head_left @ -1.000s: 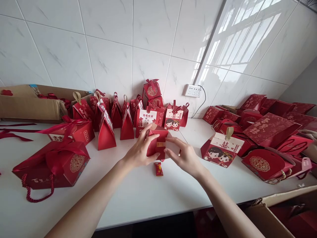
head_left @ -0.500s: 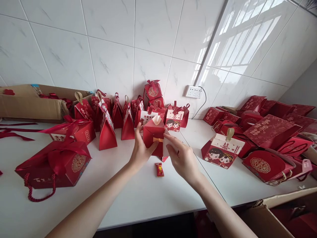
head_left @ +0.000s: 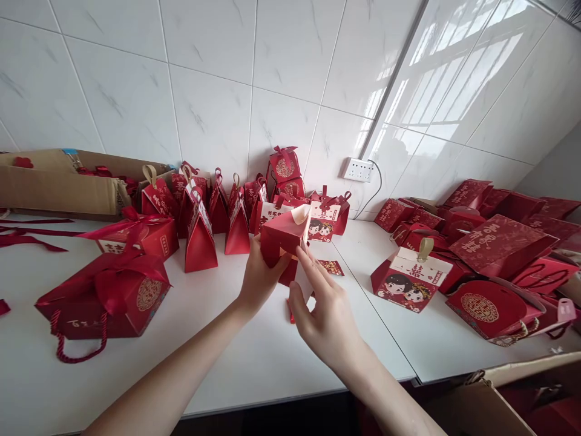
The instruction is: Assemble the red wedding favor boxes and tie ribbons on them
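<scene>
Here, a folded red card box [head_left: 280, 235] sits between both hands.
The left hand [head_left: 261, 278] grasps its side; the right hand [head_left: 324, 315], half open, touches the opposite side, whether gripping I cannot tell. A shiny red packet [head_left: 291, 313] peeks out beside the right thumb. Far left, a cardboard carton [head_left: 54, 191] holds red ribbon [head_left: 97, 172].
</scene>
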The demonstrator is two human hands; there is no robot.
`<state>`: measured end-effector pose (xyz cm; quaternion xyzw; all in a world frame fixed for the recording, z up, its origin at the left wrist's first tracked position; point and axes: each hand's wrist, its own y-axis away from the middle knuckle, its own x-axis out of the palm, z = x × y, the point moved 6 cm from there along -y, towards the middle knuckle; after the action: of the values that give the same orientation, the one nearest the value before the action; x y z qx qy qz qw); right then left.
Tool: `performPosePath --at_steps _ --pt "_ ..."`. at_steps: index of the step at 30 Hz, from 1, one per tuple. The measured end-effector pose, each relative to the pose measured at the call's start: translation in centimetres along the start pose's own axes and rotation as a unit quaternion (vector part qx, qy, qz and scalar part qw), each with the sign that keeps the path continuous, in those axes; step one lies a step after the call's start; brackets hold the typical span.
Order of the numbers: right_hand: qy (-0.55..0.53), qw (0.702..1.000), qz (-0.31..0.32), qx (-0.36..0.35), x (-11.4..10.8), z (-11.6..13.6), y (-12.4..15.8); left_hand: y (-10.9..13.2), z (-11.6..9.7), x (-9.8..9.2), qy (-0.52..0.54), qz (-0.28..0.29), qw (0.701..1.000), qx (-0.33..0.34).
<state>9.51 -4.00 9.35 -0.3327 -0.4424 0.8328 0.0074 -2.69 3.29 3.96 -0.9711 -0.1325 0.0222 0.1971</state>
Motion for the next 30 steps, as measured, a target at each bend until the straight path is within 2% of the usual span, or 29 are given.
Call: performPosePath --at_steps 9,20,25,28,30 --pt "-0.017 0.999 0.022 0.043 -0.1 -0.3 0.2 0.1 0.0 0.0 0.025 -0.025 0.999 -0.036" --pt "0.069 0.997 0.040 -0.016 1.2 2.6 2.1 0.3 -0.2 -0.7 -0.057 -0.048 0.997 0.000" --pt "0.133 0.991 -0.002 -0.009 1.9 1.1 2.3 0.4 -0.6 -0.9 -0.088 -0.052 0.995 0.015" --pt "0.135 0.987 -0.070 -0.046 1.9 -0.1 2.6 0.5 -0.8 -0.7 -0.121 -0.042 0.991 0.031" --pt "0.134 0.985 -0.090 -0.063 2.2 -0.8 2.9 0.5 -0.9 -0.5 -0.147 -0.039 0.987 0.045"
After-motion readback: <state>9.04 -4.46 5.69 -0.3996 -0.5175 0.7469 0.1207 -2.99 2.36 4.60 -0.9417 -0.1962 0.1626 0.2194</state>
